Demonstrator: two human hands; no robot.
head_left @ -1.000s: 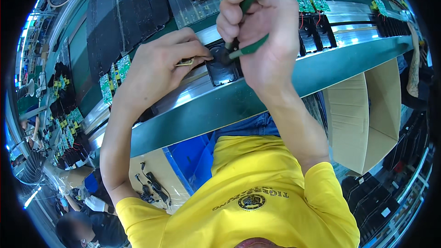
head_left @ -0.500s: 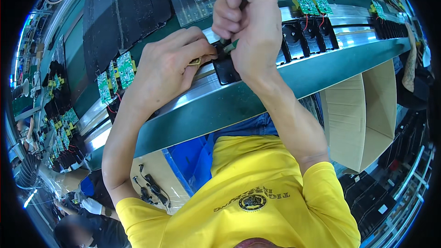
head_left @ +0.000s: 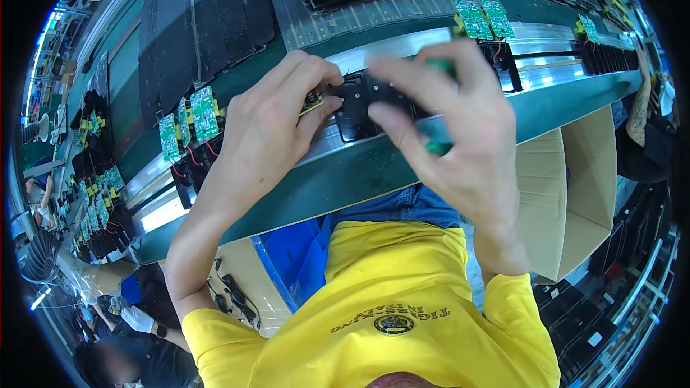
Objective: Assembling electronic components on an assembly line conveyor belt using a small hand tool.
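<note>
My left hand (head_left: 273, 115) is closed on a small circuit board (head_left: 311, 103), whose edge shows between thumb and fingers. It rests against the left side of a black plastic case (head_left: 355, 116) on the metal rail. My right hand (head_left: 471, 118), smeared by motion, hovers over the neighbouring black cases. Thumb and forefinger stand apart, while a green-handled tool (head_left: 437, 138) lies across the palm under the other fingers. The tool's kind is hard to make out, and its working end is hidden or blurred.
Green circuit boards (head_left: 205, 111) wired to black cases stand left on the rail (head_left: 546, 65), with more boards (head_left: 474, 20) at right. A dark mat (head_left: 208, 21) lies beyond. An open cardboard box (head_left: 539, 201) stands below the bench at right. Other people work at both sides.
My right hand has swung down and right, away from the left hand, and its thumb and forefinger have parted. The black case beside my left hand is now more exposed.
</note>
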